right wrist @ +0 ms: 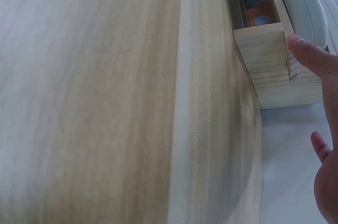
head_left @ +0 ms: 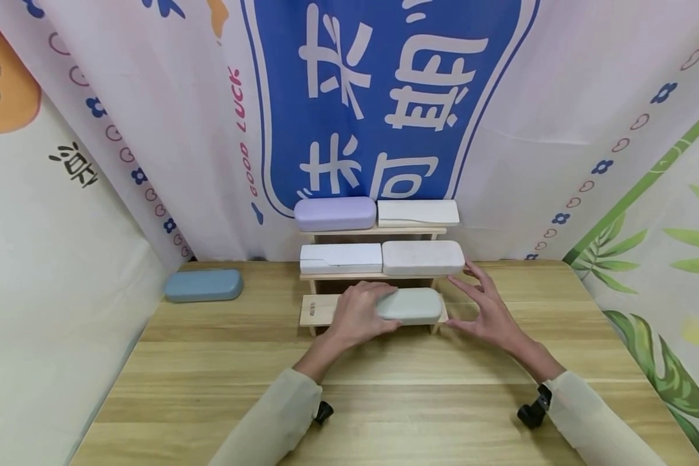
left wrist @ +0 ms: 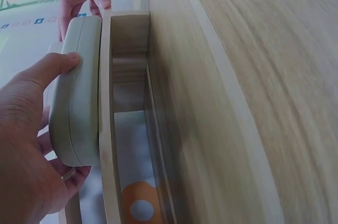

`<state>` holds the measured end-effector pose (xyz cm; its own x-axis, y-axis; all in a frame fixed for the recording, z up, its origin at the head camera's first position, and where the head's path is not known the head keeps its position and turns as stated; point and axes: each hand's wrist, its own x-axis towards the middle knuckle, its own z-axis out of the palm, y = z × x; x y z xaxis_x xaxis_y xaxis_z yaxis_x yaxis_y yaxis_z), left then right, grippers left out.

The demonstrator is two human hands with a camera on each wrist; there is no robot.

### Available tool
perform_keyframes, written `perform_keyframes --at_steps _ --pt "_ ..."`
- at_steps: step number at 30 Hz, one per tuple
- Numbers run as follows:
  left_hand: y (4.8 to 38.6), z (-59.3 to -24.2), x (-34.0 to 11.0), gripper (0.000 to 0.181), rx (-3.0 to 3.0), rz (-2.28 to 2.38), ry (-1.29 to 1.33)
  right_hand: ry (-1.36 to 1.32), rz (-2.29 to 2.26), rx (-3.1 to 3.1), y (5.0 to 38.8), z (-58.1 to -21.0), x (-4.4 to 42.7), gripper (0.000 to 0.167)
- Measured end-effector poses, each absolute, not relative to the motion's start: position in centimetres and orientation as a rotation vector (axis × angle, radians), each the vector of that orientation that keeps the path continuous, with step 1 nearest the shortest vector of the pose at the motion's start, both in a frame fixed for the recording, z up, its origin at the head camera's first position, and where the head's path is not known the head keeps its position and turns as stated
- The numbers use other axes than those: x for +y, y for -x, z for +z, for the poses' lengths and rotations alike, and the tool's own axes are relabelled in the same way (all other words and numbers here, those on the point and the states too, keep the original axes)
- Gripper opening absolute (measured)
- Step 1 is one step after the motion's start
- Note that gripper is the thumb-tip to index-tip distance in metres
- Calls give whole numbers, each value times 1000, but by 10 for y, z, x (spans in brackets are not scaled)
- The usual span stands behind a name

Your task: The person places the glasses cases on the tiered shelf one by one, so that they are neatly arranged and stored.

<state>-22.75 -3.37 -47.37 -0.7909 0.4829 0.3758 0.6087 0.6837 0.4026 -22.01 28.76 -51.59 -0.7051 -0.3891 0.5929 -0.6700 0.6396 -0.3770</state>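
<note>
A pale grey-green glasses case (head_left: 415, 306) lies on the right part of the lowest step of a wooden tiered stand (head_left: 320, 312). My left hand (head_left: 361, 314) holds its left end, thumb along the front and fingers behind and beneath, as the left wrist view shows. At the stand's right end is my right hand (head_left: 489, 310), its fingers spread apart. Its thumb (right wrist: 303, 49) touches the end of the step beside the case, and its fingers reach towards the off-white case (head_left: 423, 257) on the middle step; whether they touch it I cannot tell.
A white case (head_left: 340, 257) shares the middle step. On the top step sit a lilac case (head_left: 334, 213) and a white flap case (head_left: 417, 213). Further left, a blue case (head_left: 204, 285) lies on the wooden table (head_left: 210, 375). A printed curtain (head_left: 501, 162) hangs close behind the stand.
</note>
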Motion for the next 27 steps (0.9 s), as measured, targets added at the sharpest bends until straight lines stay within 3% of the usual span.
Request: perform_keyframes --at_steps 27 --pt "227 -472 -8 65 -2710 -693 819 -847 827 -2373 219 -514 287 104"
